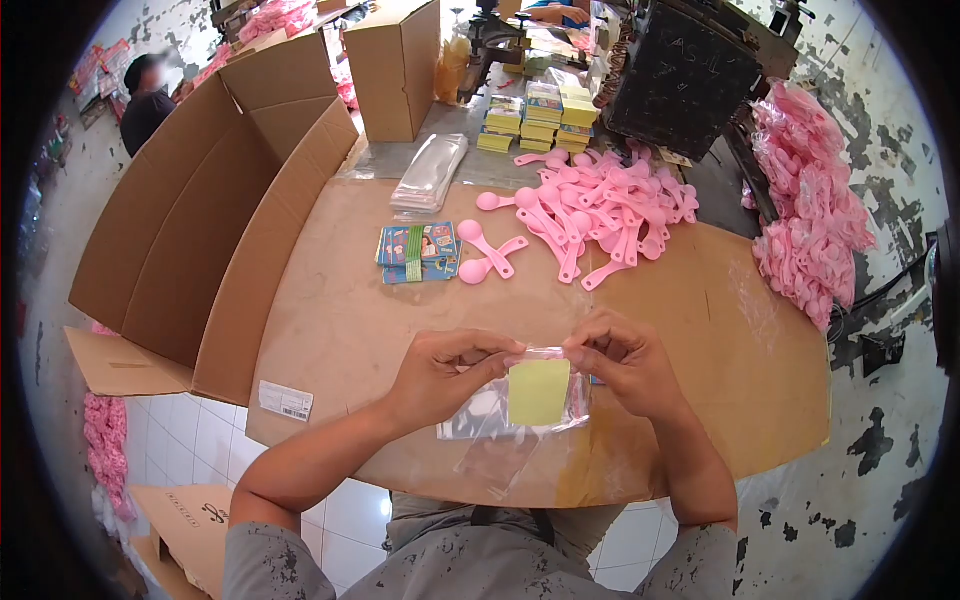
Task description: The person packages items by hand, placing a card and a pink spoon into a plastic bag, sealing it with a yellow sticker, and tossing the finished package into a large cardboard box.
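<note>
Between thumb and fingers, my left hand (450, 372) pinches the top left corner of a clear plastic bag (545, 352). My right hand (630, 368) pinches its other top corner, close to the left one. A pale yellow card (538, 394) shows through the bag, and its other face is hidden. Below them, more clear bags (468, 420) lie flat at the near edge of the cardboard-covered table (345, 330). Ahead of my hands are a banded bundle of blue printed cards (418, 254) and two crossed pink spoons (488, 262).
A heap of pink spoons (600, 210) fills the far middle. Behind it stand stacks of cards (540, 118), with a pile of clear bags (430, 175) to their left. An open carton (225, 230) flanks the left side; bagged pink spoons (810, 200) hang over the right. A person (150, 115) sits far left.
</note>
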The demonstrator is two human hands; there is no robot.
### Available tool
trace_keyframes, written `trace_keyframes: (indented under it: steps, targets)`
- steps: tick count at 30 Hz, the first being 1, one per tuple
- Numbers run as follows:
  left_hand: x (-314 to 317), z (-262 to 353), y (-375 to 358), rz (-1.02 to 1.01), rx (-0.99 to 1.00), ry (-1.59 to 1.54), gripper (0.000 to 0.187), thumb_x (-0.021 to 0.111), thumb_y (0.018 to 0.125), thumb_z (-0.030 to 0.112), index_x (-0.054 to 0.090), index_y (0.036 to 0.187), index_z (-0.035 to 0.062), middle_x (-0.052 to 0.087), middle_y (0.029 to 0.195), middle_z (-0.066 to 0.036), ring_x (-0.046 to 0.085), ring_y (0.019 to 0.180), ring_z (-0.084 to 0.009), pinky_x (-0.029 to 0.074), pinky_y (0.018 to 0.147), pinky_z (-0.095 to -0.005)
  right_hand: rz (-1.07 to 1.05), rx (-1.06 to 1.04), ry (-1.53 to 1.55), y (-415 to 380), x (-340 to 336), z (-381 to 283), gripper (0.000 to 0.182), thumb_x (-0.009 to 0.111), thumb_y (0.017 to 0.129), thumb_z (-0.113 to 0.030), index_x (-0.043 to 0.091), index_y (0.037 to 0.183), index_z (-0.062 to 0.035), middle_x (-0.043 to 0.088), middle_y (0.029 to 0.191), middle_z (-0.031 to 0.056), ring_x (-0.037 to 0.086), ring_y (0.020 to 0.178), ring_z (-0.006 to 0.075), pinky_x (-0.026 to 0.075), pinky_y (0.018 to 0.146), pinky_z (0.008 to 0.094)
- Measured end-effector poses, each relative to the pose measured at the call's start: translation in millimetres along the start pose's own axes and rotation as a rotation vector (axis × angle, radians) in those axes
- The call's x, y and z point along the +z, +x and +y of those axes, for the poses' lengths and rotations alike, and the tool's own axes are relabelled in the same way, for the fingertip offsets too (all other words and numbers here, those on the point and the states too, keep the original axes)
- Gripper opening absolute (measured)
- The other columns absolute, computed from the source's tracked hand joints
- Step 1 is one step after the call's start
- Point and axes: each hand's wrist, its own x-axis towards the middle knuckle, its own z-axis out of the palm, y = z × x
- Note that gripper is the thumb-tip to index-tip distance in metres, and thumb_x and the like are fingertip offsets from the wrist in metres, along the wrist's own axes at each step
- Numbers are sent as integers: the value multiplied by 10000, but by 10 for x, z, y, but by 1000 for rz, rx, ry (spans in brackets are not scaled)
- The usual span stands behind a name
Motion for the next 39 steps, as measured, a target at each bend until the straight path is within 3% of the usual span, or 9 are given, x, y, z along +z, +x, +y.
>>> trace_keyframes:
  steps: [5, 14, 20, 23, 29, 35, 39]
  targets:
    - [-56, -35, 19, -35, 36, 2, 181, 696, 990, 4, 755, 1160, -16, 782, 1041, -74, 712, 864, -79, 584, 745, -237, -53, -94, -224, 10, -99, -51, 167, 701, 950, 23, 774, 1092, -26, 689, 1039, 46, 636, 917, 99, 507, 753, 249]
    - [-21, -43, 15, -22, -88, -108, 184, 694, 1003, 39, 732, 1166, -34, 765, 1095, -75, 728, 937, -103, 603, 791, -254, -55, -46, -290, 17, -106, -81, 171, 724, 930, 5, 799, 1076, -41, 697, 1058, 45, 636, 900, 109, 510, 753, 261]
    - [27, -57, 34, 37, -194, -186, 199, 709, 999, 46, 701, 1175, -47, 761, 1078, -113, 735, 906, -129, 624, 770, -269, -38, -44, -103, 41, -129, 147, 265, 730, 943, -7, 709, 1207, -4, 685, 1062, 35, 628, 908, 92, 525, 785, 266]
    - [15, -55, 35, 57, -159, -191, 207, 699, 1004, 42, 693, 1190, -48, 760, 1079, -118, 734, 898, -126, 623, 765, -268, -29, 2, -19, 52, -6, 3, 319, 726, 958, -16, 652, 1266, 17, 671, 1068, 37, 625, 917, 81, 529, 801, 266]
    - [-16, 39, 51, 93, -154, -189, 269, 661, 1027, 39, 631, 1282, -38, 750, 1095, -114, 726, 897, -125, 614, 767, -260, -156, 81, -129, 53, -34, 104, 329, 726, 979, -46, 653, 1290, 28, 670, 971, 6, 612, 853, 71, 514, 764, 249]
    - [22, 126, 58, 110, -50, -281, 399, 669, 1026, 56, 542, 1397, -18, 739, 1091, -91, 718, 925, -109, 596, 782, -248, -108, 100, -151, 44, -1, -14, 316, 729, 977, -44, 664, 1273, 45, 673, 951, 4, 602, 843, 68, 501, 740, 251]
    - [-2, 56, 8, -81, -121, -147, 330, 694, 1010, 59, 608, 1315, -30, 744, 1050, -76, 718, 906, -110, 592, 771, -259, -130, 88, -158, 46, 35, -157, 336, 706, 991, -43, 641, 1309, 45, 683, 987, 17, 625, 888, 79, 521, 794, 257]
